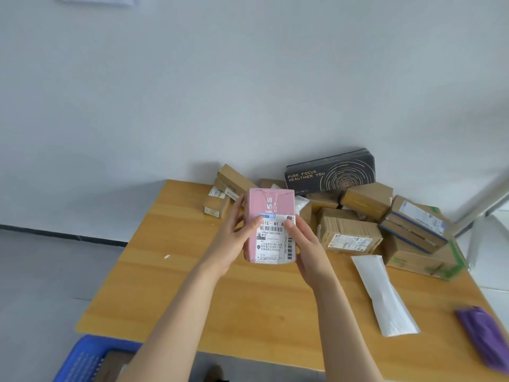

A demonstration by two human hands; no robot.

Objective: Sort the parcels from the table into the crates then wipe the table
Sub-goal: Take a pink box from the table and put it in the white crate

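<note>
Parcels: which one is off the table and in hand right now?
The pink box with the white shipping label: the left hand and right hand hold it up by its sides. The brown boxes and black box remain piled.

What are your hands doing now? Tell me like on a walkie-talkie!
Left hand and right hand gripping pink parcel, label up. Blue crate below table edge. Path clear.

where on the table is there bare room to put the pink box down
Bare wood lies along the table's left side and near edge, under both forearms, left of the white mailer. The far right is crowded with stacked brown boxes and a black box; a purple cloth fills the near right corner.
</note>
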